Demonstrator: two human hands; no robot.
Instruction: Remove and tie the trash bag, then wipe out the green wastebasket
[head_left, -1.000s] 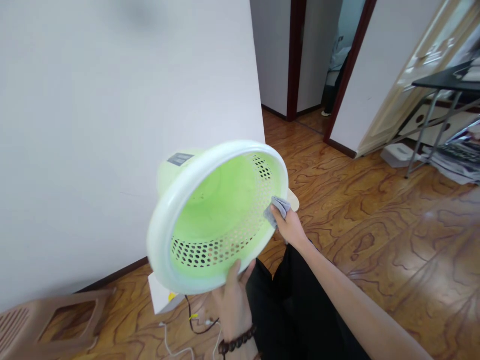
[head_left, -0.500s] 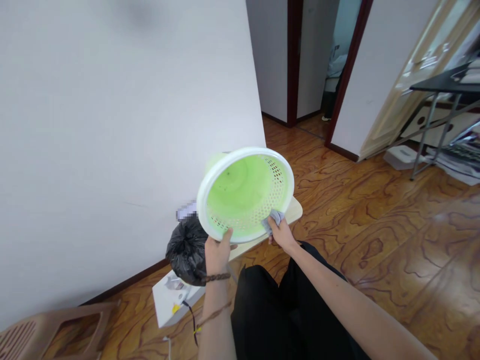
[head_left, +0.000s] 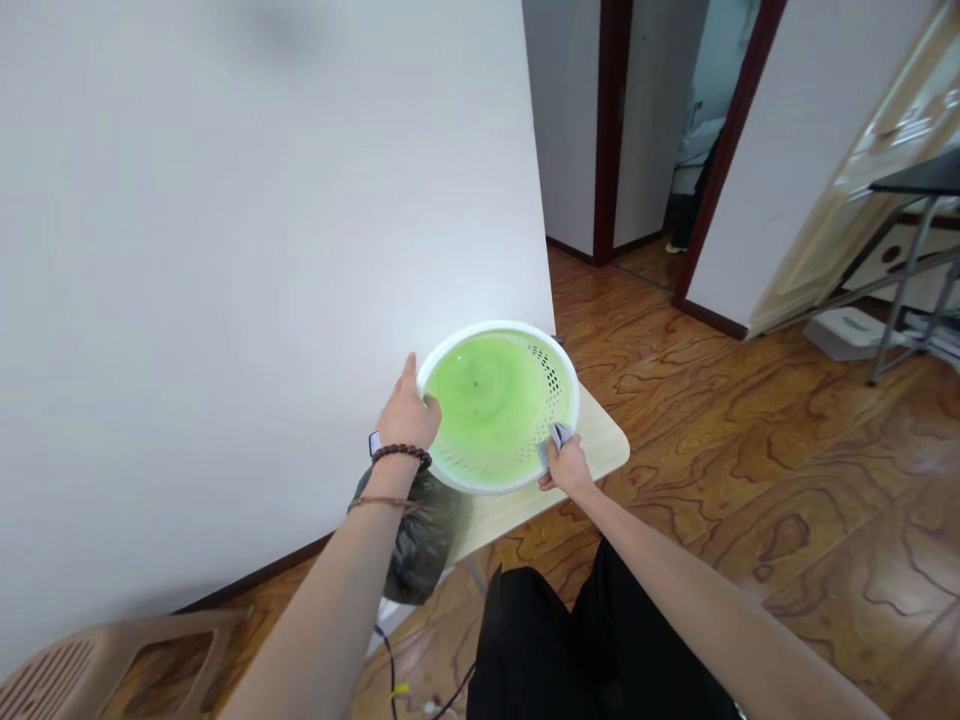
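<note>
A light green perforated plastic basket (head_left: 487,400) with a white rim stands upright on a small pale wooden table (head_left: 600,440) against the white wall. My left hand (head_left: 405,412) grips its rim on the left side, with a bead bracelet on the wrist. On the right side my right hand (head_left: 566,465) pinches the rim together with a small grey cloth (head_left: 556,437). The basket's inside shows only a few dark specks.
A black rubbish bag (head_left: 420,540) sits under my left forearm at the table's left end. A brown plastic stool (head_left: 97,660) is at the bottom left. Cables (head_left: 394,670) lie on the wooden floor. Doorways open at the back; a metal-legged desk (head_left: 911,230) stands far right.
The basket went from tilted and held up near my face down to upright on the table. My left hand shifted from the near rim to the left rim.
</note>
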